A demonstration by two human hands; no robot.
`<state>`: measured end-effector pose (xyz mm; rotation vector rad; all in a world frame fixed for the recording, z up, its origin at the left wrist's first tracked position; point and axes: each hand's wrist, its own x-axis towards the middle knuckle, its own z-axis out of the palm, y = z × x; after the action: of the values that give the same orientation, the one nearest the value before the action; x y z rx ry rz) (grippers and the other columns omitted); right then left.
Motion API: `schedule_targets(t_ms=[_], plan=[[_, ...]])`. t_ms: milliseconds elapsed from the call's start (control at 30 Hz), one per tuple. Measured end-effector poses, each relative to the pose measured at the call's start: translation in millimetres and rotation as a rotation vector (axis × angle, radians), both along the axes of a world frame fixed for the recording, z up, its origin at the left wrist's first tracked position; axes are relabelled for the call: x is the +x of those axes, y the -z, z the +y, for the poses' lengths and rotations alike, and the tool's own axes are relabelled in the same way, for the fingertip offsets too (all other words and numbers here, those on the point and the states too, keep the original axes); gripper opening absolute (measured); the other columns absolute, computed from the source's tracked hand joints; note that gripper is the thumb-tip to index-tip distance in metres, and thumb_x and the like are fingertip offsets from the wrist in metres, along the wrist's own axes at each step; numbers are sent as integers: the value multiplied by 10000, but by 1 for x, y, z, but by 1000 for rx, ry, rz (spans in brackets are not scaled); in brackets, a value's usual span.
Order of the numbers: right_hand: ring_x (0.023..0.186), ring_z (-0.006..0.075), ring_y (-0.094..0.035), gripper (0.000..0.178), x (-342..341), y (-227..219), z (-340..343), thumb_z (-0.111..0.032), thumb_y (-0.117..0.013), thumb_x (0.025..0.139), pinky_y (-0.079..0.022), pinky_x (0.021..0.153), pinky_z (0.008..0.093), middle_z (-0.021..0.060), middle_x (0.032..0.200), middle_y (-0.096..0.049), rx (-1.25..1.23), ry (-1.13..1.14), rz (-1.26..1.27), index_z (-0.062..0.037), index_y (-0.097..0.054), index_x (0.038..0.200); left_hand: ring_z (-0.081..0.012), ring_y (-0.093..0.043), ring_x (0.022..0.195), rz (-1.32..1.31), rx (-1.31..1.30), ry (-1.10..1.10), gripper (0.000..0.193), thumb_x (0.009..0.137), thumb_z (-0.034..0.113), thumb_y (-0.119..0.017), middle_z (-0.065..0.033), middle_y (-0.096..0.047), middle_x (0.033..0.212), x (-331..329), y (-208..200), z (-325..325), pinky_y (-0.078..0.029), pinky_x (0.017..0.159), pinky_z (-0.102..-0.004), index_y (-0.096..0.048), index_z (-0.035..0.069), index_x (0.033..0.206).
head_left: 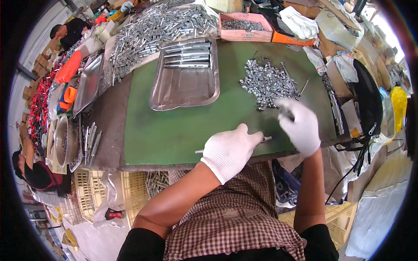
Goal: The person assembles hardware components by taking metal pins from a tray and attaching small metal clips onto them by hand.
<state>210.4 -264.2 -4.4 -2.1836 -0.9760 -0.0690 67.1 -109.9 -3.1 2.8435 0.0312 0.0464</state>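
Gloved left hand [230,150] grips a metal rod [264,139]; right hand [299,124] hovers raised.

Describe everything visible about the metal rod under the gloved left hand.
The metal rod is thin, silvery and straight, lying nearly flat along the near edge of the green table mat. The white-gloved left hand grips its middle, hiding most of it; one end pokes out left of the glove, the other right, looking slightly thicker there. The right hand is close but apart from it.
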Motion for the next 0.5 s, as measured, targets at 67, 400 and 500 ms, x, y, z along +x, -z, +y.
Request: schedule_targets(t_ms=[67,400,500], plan=[[808,267,-676,173,-22,3,-8,-67,-650,789,-528,756,332,124,907,-697,95,-99,99,-51,-691,956,-293,-607,620,-69,-39,-13,124,895,243,-579,-99,-531,774,-2,3,-1,-502,520,-408,-613,185,1000],[788,280,-646,73,-48,6,-10,-143,-689,768,-519,675,376,64,875,-653,-130,-70,-94,-137,-687,840,-297,-601,607,-87,-68,-30,137,871,221,-601,-90,-537,787,-5,0,-1,-504,522,-410,-610,182,1002],[784,280,-645,81,-49,5,-11,-144,-684,769,-518,669,378,59,878,-656,-188,-103,-148,-139,-691,850,-297,-602,607,-79,-74,-33,139,869,221,-603,-90,-538,787,-4,3,-2,-506,522,-408,-612,185,1003]])
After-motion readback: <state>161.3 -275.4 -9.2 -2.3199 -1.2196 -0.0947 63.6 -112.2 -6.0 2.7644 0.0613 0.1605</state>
